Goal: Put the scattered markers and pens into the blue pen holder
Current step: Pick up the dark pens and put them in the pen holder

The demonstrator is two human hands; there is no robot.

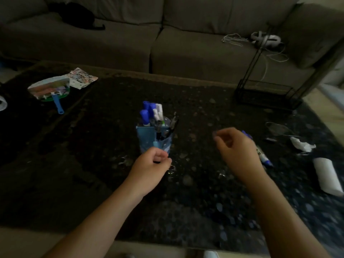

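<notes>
The blue pen holder (149,135) stands upright in the middle of the dark table (93,164). Several blue-capped and white markers (151,113) and dark pens (172,125) stick out of it. My left hand (150,169) hovers just in front of the holder with its fingers curled to the thumb; I see nothing in it. My right hand (237,151) hangs to the right of the holder, fingers loosely curled and holding nothing. A blue-and-white marker (264,157) lies on the table, partly hidden behind that hand.
A colourful pouch with a blue handle (51,90) and a printed sheet (81,78) lie at the back left. White crumpled paper (301,145), a white roll (327,175) and a black wire rack (264,90) sit on the right. A grey sofa (167,43) runs behind the table.
</notes>
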